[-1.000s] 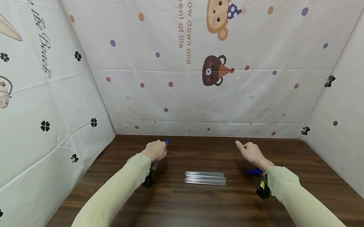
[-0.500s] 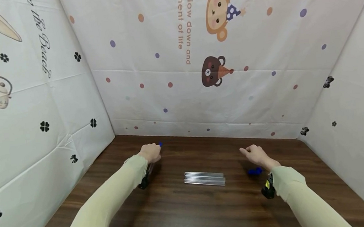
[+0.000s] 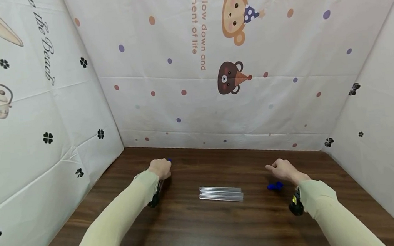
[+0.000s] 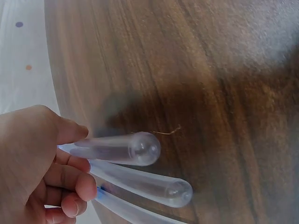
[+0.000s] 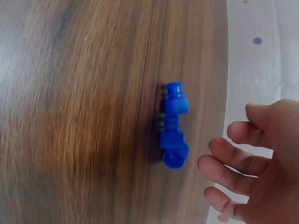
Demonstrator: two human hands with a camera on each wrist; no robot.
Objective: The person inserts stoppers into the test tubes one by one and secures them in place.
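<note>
My left hand (image 3: 160, 169) is at the far left of the table. In the left wrist view its thumb and fingers pinch a clear test tube (image 4: 114, 150), round end pointing away from the palm. A blue cap (image 3: 169, 160) peeks out past the knuckles in the head view. Close below the held tube lie two more clear tubes, a middle tube (image 4: 145, 184) and a lower tube (image 4: 133, 212), with blue at their hand-side ends. My right hand (image 3: 284, 169) hovers with loosely bent fingers, holding nothing. Blue plugs (image 5: 174, 126) lie on the table beside it.
Several clear test tubes (image 3: 220, 194) lie side by side mid-table, without visible caps. White printed sheets form a back wall (image 3: 195, 107), a left wall (image 3: 61, 118) and a right wall (image 3: 384, 116) around the brown wooden table (image 3: 205, 230).
My left hand has moved left and slightly nearer with the capped test tube, whose blue end shows less now. My right hand has drawn back to the right.
</note>
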